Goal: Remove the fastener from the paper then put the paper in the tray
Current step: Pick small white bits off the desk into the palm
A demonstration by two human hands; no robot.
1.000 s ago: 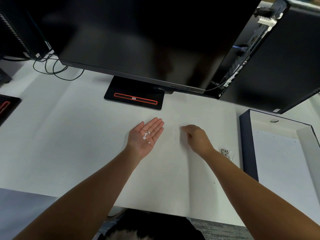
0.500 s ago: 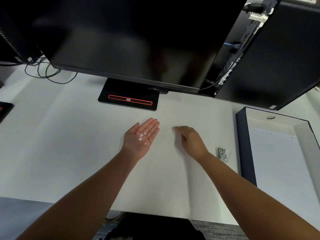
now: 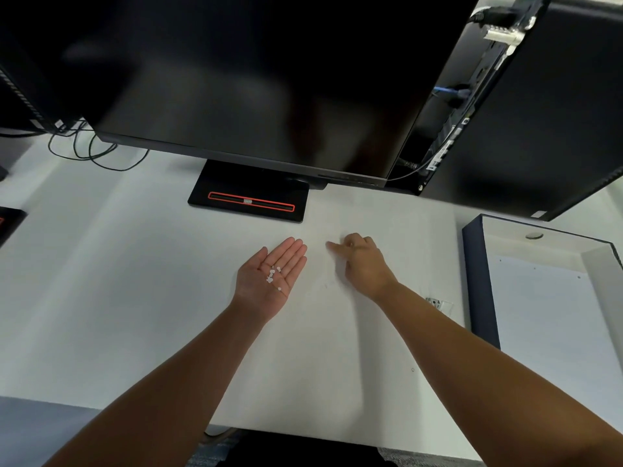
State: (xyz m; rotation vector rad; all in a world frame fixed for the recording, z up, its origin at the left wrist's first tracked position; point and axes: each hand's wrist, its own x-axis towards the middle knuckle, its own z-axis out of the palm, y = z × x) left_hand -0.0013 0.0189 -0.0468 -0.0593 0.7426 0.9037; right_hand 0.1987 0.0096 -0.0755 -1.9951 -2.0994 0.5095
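Observation:
My left hand (image 3: 269, 278) lies palm up and open on the desk, with several tiny white bits (image 3: 273, 274) in the palm. Just right of it, my right hand (image 3: 362, 264) hovers low over the white paper (image 3: 411, 264), knuckles up, fingers curled and one fingertip pointing left toward the left palm. I see nothing held in it. The paper lies flat on the white desk. A small clear fastener (image 3: 438, 304) rests on the paper's right side, behind my right forearm. The dark blue tray (image 3: 478, 298) stands at the right with a white sheet inside.
A large black monitor (image 3: 253, 79) hangs over the back of the desk, its stand base (image 3: 249, 193) just beyond my hands. A black computer tower (image 3: 539, 112) fills the back right. Cables (image 3: 97, 150) loop at the back left. The desk's front edge is near my elbows.
My right hand has slid left across the paper toward the left palm, one finger now stretched out. The left hand stays palm up with the bits.

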